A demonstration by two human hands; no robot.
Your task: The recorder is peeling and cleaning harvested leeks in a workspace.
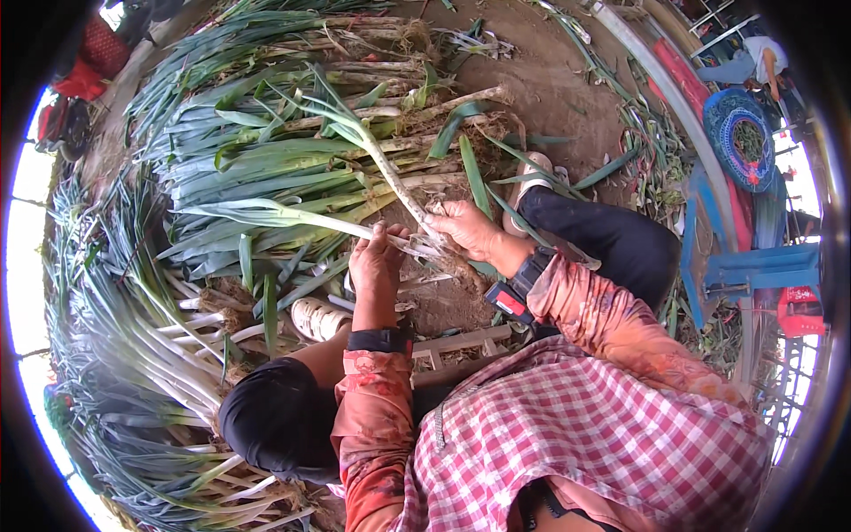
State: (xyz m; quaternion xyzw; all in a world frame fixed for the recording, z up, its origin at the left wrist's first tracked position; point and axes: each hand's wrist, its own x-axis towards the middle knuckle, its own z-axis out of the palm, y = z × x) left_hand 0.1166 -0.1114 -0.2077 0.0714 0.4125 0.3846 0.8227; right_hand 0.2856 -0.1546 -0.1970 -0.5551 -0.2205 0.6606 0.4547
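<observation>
My left hand (376, 266) is closed round the pale lower stem of a leek (306, 217), whose green leaves stretch out to the left. My right hand (474, 232) pinches a second leek (383, 161) low on its shank, and its leaves point up and away. The two root ends meet between my hands, with loose dry skin and roots (433, 248) hanging there. Just beyond lies a large pile of soil-covered leeks (275, 182), roots toward the right. On my left, another heap of leeks (151, 328) shows cleaner white stems.
My shoes (317, 317) rest on the brown dirt ground (567, 97), which is strewn with leaf scraps. A slatted wooden piece (461, 346) lies between my legs. At right stand a blue metal frame (762, 266) and a round blue-covered seat (746, 140). Another person (762, 58) is at far right.
</observation>
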